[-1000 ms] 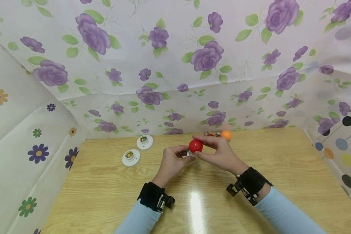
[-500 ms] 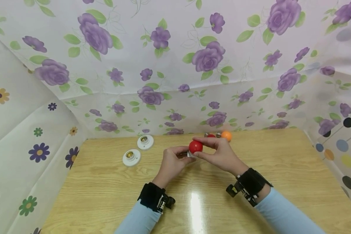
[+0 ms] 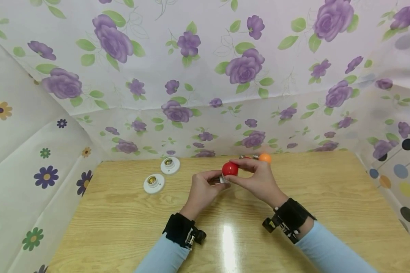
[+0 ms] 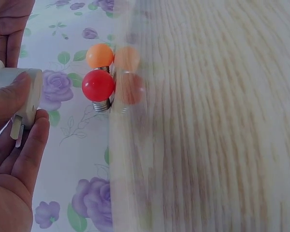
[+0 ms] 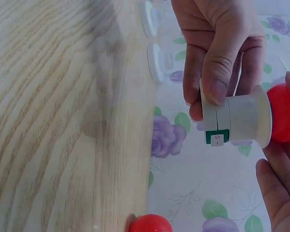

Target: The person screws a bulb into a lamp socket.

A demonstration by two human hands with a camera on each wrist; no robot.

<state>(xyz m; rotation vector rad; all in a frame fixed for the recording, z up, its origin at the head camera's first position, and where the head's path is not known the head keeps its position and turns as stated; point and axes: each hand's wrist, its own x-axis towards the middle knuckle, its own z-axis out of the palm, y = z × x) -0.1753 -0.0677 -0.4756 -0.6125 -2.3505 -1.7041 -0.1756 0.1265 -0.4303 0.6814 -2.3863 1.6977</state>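
My left hand [image 3: 201, 191] holds a white plug-in lamp socket [image 5: 241, 116] between thumb and fingers. Two flat metal prongs [image 4: 17, 131] stick out of its back, and a small switch [image 5: 217, 139] sits on its side. My right hand [image 3: 263, 182] grips a red light bulb [image 3: 230, 169] by its globe, thumb on the near side and fingers on the far side. The globe sits against the socket's flared rim, so the bulb's screw base is hidden. Both hands are above the table, near its back edge.
Two round white lamp holders [image 3: 170, 165] [image 3: 154, 184] lie on the wooden table [image 3: 123, 227] at the back left. Behind my right hand lie an orange bulb [image 3: 264, 157] and another red bulb [image 4: 98, 85]. A flowered sheet [image 3: 191, 76] rises at the table's back.
My right thumb and fingers have shifted a little on the red bulb, and the right wrist has moved slightly left. The left hand keeps its hold on the socket, almost still.
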